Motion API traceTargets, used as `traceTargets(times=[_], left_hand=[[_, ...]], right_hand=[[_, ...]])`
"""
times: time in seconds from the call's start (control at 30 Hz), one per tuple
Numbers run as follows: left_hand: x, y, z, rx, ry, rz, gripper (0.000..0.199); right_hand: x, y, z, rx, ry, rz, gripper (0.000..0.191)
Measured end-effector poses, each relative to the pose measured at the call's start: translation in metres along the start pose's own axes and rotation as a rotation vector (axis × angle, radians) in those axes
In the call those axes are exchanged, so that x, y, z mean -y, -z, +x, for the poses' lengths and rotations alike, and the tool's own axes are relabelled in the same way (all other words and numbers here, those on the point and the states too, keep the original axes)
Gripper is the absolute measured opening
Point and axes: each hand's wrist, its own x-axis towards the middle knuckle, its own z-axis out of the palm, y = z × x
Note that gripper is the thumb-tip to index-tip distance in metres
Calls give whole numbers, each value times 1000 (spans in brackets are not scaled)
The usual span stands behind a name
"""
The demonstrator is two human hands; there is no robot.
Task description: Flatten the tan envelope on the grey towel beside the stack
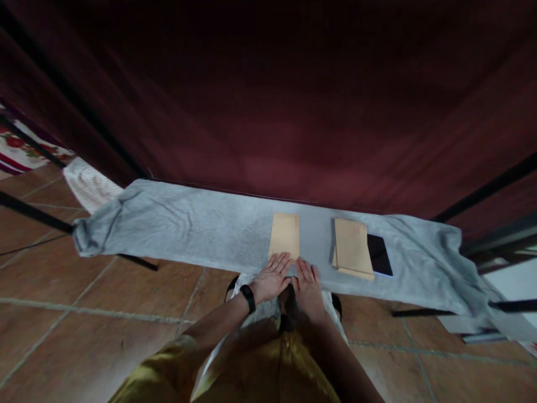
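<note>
A tan paper envelope (285,232) lies flat on the grey cloth in front of me, its long side pointing away. My left hand (272,277), with a black band on the wrist, rests with fingers stretched out over the near end of the envelope. Beside it, my right hand (309,286) lies with fingers extended at the envelope's near right corner. Both hands look flat, and neither is wrapped around anything. Their thumbs are close together at the near edge. To the right sits a stack of similar tan envelopes (353,246), slightly uneven at its edges.
A dark tablet-like slab (380,254) lies partly under the envelope stack. The grey cloth (218,229) covers a long narrow bench. A dark red curtain (268,140) hangs behind it. Black metal bars (512,178) stand at both sides, above a brown tiled floor (126,330).
</note>
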Motion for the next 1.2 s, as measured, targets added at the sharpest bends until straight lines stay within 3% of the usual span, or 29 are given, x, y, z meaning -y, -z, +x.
traceTargets(times=[0.2, 0.4, 0.63, 1.0, 1.2], left_hand=[[2, 3, 8, 37, 4, -12, 63], [11, -5, 36, 52, 59, -73, 60], [21, -12, 75, 91, 140, -71, 68], [40, -12, 118, 104, 150, -23, 73], [49, -7, 141, 116, 191, -47, 74]], right_hand=[[-4, -4, -4, -18, 22, 8, 54], [-5, -10, -5, -8, 18, 5, 58], [-6, -18, -7, -153, 46, 7, 57], [-5, -14, -8, -113, 74, 15, 79], [-4, -15, -6, -102, 60, -29, 81]])
